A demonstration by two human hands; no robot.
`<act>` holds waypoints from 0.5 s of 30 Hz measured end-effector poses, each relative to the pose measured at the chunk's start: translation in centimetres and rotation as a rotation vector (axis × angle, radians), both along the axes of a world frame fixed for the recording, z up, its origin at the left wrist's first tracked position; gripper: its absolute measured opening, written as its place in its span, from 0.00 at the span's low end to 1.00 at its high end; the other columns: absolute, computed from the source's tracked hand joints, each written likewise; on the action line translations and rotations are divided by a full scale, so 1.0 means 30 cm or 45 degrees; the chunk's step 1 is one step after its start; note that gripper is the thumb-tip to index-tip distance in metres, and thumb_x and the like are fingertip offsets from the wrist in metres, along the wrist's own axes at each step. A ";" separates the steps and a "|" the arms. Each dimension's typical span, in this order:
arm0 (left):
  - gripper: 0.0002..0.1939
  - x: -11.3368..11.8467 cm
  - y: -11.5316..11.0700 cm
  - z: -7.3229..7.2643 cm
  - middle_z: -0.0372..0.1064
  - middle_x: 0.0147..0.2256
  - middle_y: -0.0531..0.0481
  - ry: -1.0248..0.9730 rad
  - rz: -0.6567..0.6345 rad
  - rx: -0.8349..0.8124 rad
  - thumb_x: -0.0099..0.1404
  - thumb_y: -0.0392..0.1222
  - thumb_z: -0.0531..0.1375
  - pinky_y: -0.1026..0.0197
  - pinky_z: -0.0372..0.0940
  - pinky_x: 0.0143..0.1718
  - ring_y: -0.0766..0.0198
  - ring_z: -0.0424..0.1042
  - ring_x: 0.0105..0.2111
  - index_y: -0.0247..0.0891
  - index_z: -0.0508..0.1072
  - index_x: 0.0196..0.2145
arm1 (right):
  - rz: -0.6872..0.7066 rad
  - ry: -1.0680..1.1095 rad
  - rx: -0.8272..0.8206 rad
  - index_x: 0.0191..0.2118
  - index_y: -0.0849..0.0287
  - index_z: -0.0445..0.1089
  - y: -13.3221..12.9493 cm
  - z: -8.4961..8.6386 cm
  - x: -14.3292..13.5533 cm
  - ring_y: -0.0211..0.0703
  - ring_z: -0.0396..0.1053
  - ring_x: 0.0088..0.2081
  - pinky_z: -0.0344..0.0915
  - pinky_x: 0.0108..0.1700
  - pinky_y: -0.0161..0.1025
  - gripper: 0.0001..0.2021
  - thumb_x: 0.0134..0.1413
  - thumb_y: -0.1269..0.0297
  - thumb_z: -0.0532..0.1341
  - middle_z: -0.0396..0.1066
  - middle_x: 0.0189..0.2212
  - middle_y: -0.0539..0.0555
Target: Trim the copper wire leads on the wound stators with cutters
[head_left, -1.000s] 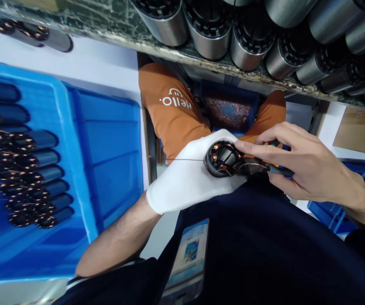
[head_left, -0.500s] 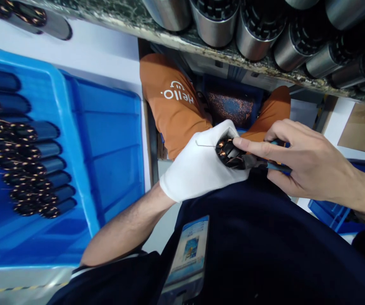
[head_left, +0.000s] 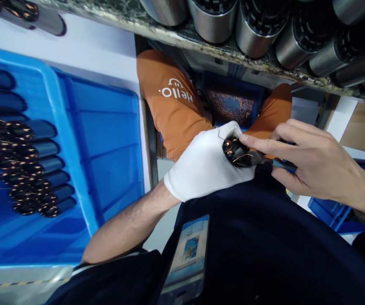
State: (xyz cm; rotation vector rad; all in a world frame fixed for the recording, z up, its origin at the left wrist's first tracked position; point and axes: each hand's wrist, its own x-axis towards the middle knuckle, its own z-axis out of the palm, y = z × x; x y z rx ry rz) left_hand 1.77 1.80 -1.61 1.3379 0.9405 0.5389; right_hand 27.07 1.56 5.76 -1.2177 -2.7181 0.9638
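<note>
My gloved left hand (head_left: 206, 167) cupped the wound stator (head_left: 235, 151), fingers wrapped around it; my right hand (head_left: 316, 167) pinched blue-handled pliers (head_left: 265, 162) against its coils.

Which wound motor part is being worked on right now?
Follow the blue plastic tray rightward to the white-gloved left hand above the lap. It grips a dark round stator with copper coils, the only one held; the others lie in tray rows.
</note>
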 end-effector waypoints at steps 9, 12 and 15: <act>0.13 0.000 -0.009 -0.015 0.75 0.36 0.51 0.007 -0.046 -0.090 0.63 0.41 0.71 0.54 0.69 0.35 0.61 0.74 0.33 0.40 0.71 0.39 | -0.115 0.060 -0.155 0.78 0.60 0.74 -0.008 -0.008 -0.007 0.42 0.75 0.37 0.71 0.41 0.45 0.31 0.74 0.72 0.59 0.77 0.40 0.50; 0.12 0.016 -0.019 -0.018 0.75 0.35 0.49 0.087 -0.040 -0.012 0.64 0.44 0.70 0.51 0.68 0.34 0.58 0.75 0.32 0.41 0.70 0.39 | -0.093 -0.005 -0.069 0.79 0.59 0.73 -0.004 -0.021 -0.010 0.49 0.76 0.41 0.71 0.44 0.48 0.33 0.72 0.72 0.59 0.77 0.43 0.55; 0.08 0.041 -0.029 -0.008 0.73 0.31 0.49 0.204 0.020 0.180 0.67 0.46 0.62 0.47 0.66 0.33 0.53 0.74 0.29 0.42 0.66 0.36 | -0.120 0.025 -0.095 0.80 0.61 0.72 -0.001 -0.033 -0.013 0.49 0.77 0.40 0.71 0.42 0.47 0.34 0.72 0.73 0.59 0.80 0.45 0.55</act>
